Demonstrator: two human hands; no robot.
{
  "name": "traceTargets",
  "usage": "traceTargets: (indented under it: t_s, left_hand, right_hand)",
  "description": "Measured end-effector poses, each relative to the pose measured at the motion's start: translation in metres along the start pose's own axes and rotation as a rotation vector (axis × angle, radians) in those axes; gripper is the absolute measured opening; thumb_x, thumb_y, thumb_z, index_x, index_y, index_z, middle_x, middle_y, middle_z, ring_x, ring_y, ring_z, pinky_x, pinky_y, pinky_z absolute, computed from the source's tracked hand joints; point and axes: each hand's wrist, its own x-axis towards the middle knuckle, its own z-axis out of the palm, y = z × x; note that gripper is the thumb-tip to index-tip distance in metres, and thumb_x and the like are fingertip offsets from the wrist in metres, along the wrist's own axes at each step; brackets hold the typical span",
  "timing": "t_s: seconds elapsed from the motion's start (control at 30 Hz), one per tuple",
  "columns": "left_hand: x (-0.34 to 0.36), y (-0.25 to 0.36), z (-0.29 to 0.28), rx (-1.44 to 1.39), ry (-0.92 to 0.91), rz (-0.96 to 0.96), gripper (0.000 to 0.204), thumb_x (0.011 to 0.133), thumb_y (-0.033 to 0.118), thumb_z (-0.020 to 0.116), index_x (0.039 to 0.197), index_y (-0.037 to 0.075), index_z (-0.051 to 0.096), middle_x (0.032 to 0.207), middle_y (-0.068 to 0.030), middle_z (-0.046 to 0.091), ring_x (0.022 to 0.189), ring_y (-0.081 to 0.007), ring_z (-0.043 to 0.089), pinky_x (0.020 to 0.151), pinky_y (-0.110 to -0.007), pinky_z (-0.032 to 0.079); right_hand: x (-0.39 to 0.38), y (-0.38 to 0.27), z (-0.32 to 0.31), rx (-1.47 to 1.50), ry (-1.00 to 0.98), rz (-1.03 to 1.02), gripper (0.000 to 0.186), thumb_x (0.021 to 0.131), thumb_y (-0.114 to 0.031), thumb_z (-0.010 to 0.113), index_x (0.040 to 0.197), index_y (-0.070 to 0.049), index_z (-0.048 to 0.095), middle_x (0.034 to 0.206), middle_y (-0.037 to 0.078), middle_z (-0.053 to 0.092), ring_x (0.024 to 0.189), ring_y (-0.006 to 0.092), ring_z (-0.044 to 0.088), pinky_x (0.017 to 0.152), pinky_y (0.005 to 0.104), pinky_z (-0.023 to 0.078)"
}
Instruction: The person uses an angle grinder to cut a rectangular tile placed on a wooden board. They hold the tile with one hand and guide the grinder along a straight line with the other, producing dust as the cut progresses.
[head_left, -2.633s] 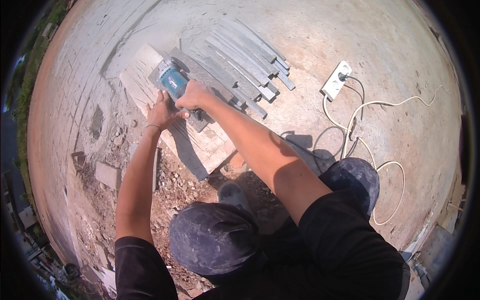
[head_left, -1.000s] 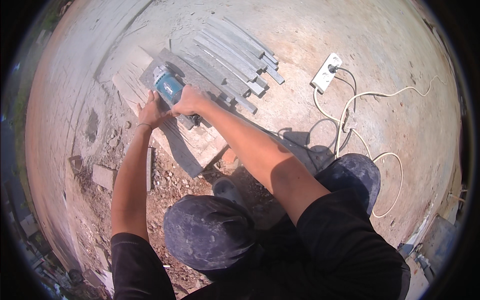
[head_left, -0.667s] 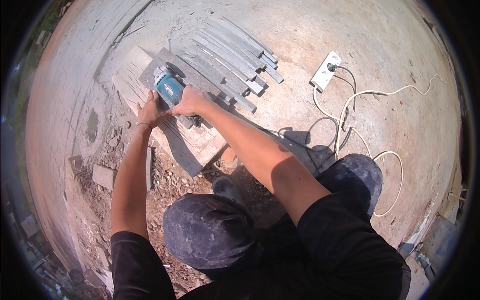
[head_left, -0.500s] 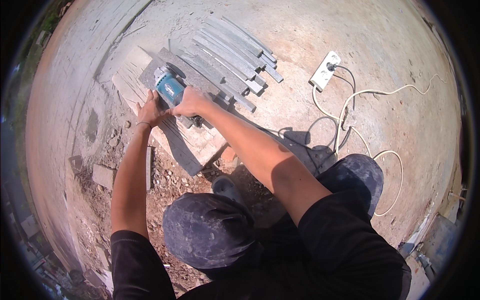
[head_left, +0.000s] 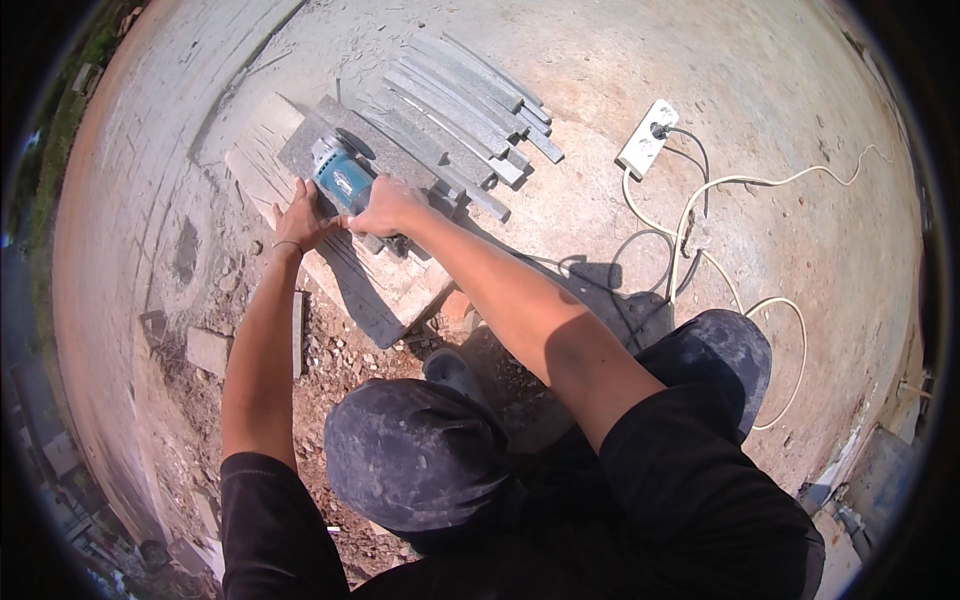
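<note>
Grinder, teal with grey head, wrapped in the right hand's grip, left hand spread beside it; beneath it, scored pale slab; around it, sunlit, dusty ground.

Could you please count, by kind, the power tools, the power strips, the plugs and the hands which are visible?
Teal-bodied angle grinder: 1
White rectangular power strip: 1
Black plug: 1
Bare left hand and right hand: 2
Total: 5
</note>
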Motion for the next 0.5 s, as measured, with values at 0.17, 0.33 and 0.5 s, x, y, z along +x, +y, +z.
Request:
traceTargets:
  t_s: [0.17,0.33,0.5]
  left_hand:
    - [0.0,0.0016,0.0015,-0.019,0.019,0.005,0.128,0.057,0.075,0.076,0.151,0.004,0.026,0.16,-0.0192,0.024,0.138,-0.0357,0.042,0.114,-0.067,0.014]
    - [-0.0002,0.0049,-0.0019,-0.051,0.004,-0.009,0.136,0.052,0.08,0.075,0.151,0.001,0.025,0.159,-0.0214,0.024,0.138,-0.0367,0.043,0.115,-0.066,0.013]
    - [-0.0028,0.005,-0.0028,-0.053,0.011,-0.019,0.136,0.052,0.079,0.076,0.151,0.001,0.026,0.157,-0.0231,0.028,0.137,-0.0367,0.044,0.114,-0.067,0.013]
  right_hand:
    - [-0.0028,0.0021,0.002,0.002,0.032,0.028,0.079,0.067,-0.052,0.078,0.115,0.008,0.063,0.117,0.024,0.066,0.109,0.0317,0.066,0.093,0.0372,0.053]
    - [-0.0013,0.0072,0.0039,0.006,0.017,0.028,0.074,0.063,-0.046,0.078,0.111,0.008,0.065,0.113,0.023,0.068,0.106,0.0309,0.067,0.09,0.0366,0.055]
    - [-0.0083,0.0064,0.0019,0.037,0.014,0.029,0.072,0.061,-0.042,0.078,0.111,0.009,0.065,0.112,0.024,0.068,0.105,0.0319,0.068,0.089,0.0362,0.055]
